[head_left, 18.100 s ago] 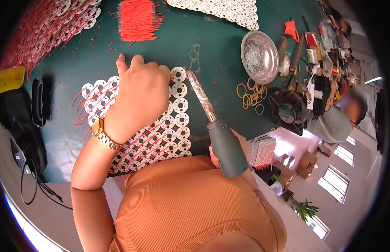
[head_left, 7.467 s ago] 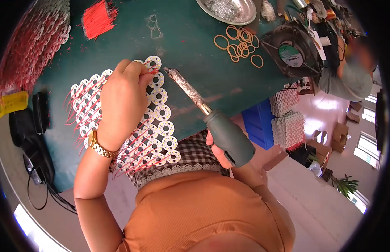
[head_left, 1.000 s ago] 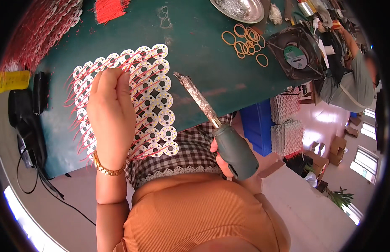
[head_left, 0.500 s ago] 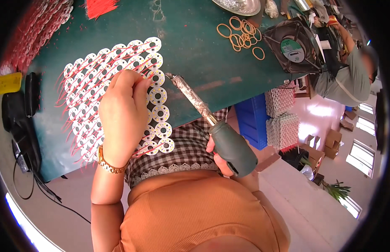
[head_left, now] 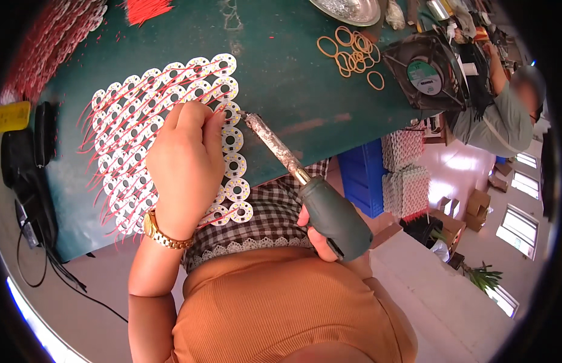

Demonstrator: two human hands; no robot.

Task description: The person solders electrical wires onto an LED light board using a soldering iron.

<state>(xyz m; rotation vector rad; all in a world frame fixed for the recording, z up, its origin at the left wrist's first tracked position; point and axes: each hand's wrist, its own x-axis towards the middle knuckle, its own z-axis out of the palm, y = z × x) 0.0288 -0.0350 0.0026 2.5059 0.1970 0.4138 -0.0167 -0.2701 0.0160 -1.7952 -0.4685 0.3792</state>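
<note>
A panel of round white LED circuit boards [head_left: 234, 165], ring-shaped and joined in rows, lies on the green table with thin red wires [head_left: 126, 112] trailing left across it. My left hand [head_left: 187, 160] is above the panel, thumb and forefinger pinched at the end of a red wire on a board in the right-hand column. In my right hand [head_left: 320, 239] is a soldering iron [head_left: 332, 215] with a thick dark green handle. Its crusted, silvery shaft slants up left, and the tip meets that board's right edge by the wire; exact contact is too small to tell.
Rubber bands [head_left: 356, 57] and a black fan [head_left: 423, 72] are at the right of the table, near a metal dish [head_left: 365, 13]. Red wires [head_left: 146, 9] are bundled at the back. More wired boards [head_left: 51, 45] stand far left. A person [head_left: 499, 118] sits at right.
My left hand has shifted slightly right. The iron's tip has come closer to the board beside my pinched fingers.
</note>
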